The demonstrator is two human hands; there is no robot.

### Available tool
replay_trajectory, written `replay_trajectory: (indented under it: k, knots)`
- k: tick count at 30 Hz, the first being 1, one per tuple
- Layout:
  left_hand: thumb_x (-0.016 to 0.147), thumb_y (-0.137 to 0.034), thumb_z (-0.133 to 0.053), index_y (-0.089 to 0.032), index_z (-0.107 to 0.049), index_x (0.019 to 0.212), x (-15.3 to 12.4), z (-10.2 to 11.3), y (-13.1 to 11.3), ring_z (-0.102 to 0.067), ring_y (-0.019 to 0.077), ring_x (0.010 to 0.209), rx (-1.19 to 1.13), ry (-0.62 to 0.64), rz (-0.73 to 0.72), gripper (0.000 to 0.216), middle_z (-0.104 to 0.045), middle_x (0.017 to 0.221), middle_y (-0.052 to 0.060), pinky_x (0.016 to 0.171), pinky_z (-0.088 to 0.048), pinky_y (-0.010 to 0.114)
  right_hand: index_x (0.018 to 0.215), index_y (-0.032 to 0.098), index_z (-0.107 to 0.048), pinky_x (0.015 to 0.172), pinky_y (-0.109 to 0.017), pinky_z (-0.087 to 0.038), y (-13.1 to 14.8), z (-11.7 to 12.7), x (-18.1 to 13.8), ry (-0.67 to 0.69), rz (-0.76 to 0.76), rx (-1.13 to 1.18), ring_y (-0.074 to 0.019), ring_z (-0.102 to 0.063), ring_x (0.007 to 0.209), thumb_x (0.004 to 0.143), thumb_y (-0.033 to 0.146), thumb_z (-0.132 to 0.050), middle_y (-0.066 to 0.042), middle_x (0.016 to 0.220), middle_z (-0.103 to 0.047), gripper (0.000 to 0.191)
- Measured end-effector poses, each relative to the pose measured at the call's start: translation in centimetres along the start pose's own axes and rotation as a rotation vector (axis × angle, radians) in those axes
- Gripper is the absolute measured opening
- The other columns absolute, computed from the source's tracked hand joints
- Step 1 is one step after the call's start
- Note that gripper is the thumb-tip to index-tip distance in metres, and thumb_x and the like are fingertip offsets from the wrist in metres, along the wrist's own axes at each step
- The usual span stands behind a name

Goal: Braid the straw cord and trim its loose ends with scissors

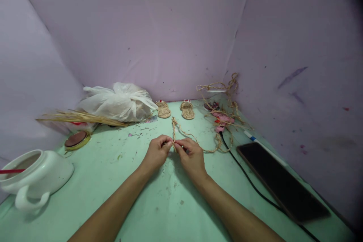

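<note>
My left hand (157, 152) and my right hand (190, 155) meet at the middle of the pale green table (159, 204). Both pinch a thin braided straw cord (173, 128) that stands up between the fingertips. The cord trails off to the right across the table towards a tangle of straw rope (224, 94). Two small woven straw sandals (163, 109) (187, 109) lie side by side just behind my hands.
A knotted white plastic bag (119, 102) and a bundle of dry straw (82, 117) lie at the back left. A white ceramic pot (34, 177) stands at the left edge beside a round tin lid (76, 140). A dark phone (280, 181), black cable (249, 181), pen (263, 145) and pink tool (222, 121) are on the right.
</note>
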State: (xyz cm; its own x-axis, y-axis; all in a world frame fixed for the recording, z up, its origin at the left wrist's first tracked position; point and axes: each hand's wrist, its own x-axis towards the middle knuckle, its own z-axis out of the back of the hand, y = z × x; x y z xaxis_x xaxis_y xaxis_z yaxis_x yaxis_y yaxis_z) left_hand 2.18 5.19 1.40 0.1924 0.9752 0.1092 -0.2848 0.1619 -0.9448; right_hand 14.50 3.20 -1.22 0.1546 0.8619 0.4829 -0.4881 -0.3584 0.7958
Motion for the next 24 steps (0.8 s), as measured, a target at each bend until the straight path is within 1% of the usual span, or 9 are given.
replay_trajectory:
  k: [4, 7, 13, 16, 19, 22, 24]
  knots:
    - [0.064, -0.029, -0.053, -0.015, -0.054, 0.059, -0.1, 0.0, -0.4, -0.037, 0.0074, 0.044, -0.027, 0.019, 0.026, 0.015, -0.044, 0.048, -0.005, 0.044, -0.029, 0.020, 0.067, 0.021, -0.063, 0.067, -0.031, -0.039, 0.4, 0.3, 0.1, 0.011, 0.019, -0.030, -0.0157, -0.050, 0.059, 0.072, 0.024, -0.054, -0.001, 0.062, -0.060, 0.010]
    - [0.064, -0.030, -0.053, -0.014, -0.055, 0.061, -0.1, 0.1, -0.4, -0.036, 0.0068, 0.041, -0.048, 0.032, 0.049, 0.017, -0.042, 0.044, -0.006, 0.041, -0.029, 0.019, 0.061, 0.020, -0.057, 0.065, -0.030, -0.037, 0.7, 0.5, 0.2, 0.021, 0.026, -0.055, -0.0152, -0.048, 0.057, 0.070, 0.021, -0.053, 0.000, 0.058, -0.056, 0.010]
    - [0.066, -0.024, -0.050, -0.012, -0.061, 0.070, 0.2, 0.9, -0.7, -0.045, 0.0086, 0.043, -0.036, 0.058, 0.014, 0.017, -0.049, 0.048, -0.003, 0.045, -0.038, 0.022, 0.058, 0.021, -0.050, 0.067, -0.030, -0.036, 0.9, 0.4, 0.3, 0.031, 0.043, -0.073, -0.0139, -0.046, 0.056, 0.069, 0.016, -0.048, 0.002, 0.056, -0.051, 0.012]
    - [0.066, -0.020, -0.048, -0.013, -0.062, 0.074, 0.4, 1.3, -0.7, -0.047, 0.0087, 0.043, 0.009, 0.016, -0.025, 0.017, -0.049, 0.051, -0.003, 0.047, -0.040, 0.022, 0.057, 0.021, -0.048, 0.068, -0.030, -0.035, 0.9, 0.4, 0.3, 0.025, 0.043, -0.076, -0.0137, -0.045, 0.055, 0.067, 0.014, -0.048, 0.003, 0.056, -0.049, 0.011]
    - [0.068, -0.016, -0.046, -0.014, -0.062, 0.073, 0.5, 1.6, -0.4, -0.046, 0.0078, 0.045, 0.092, -0.060, -0.078, 0.016, -0.050, 0.058, -0.002, 0.047, -0.040, 0.022, 0.056, 0.021, -0.045, 0.068, -0.030, -0.035, 0.9, 0.4, 0.2, 0.015, 0.046, -0.072, -0.0135, -0.044, 0.055, 0.065, 0.013, -0.048, 0.003, 0.055, -0.047, 0.012]
    - [0.069, -0.012, -0.046, -0.015, -0.062, 0.073, 0.4, 1.8, -0.2, -0.048, 0.0084, 0.051, 0.198, -0.128, -0.150, 0.017, -0.053, 0.067, 0.000, 0.051, -0.040, 0.022, 0.055, 0.021, -0.042, 0.067, -0.030, -0.034, 1.0, 0.4, 0.0, -0.003, 0.050, -0.056, -0.0137, -0.041, 0.056, 0.063, 0.011, -0.046, 0.004, 0.054, -0.043, 0.013]
    - [0.069, -0.010, -0.045, -0.016, -0.062, 0.073, 0.3, 1.8, -0.3, -0.050, 0.0099, 0.057, 0.267, -0.149, -0.206, 0.019, -0.055, 0.069, 0.001, 0.056, -0.041, 0.023, 0.056, 0.021, -0.039, 0.066, -0.030, -0.034, 1.0, 0.5, 0.0, -0.020, 0.052, -0.037, -0.0143, -0.040, 0.057, 0.063, 0.011, -0.045, 0.004, 0.055, -0.041, 0.014]
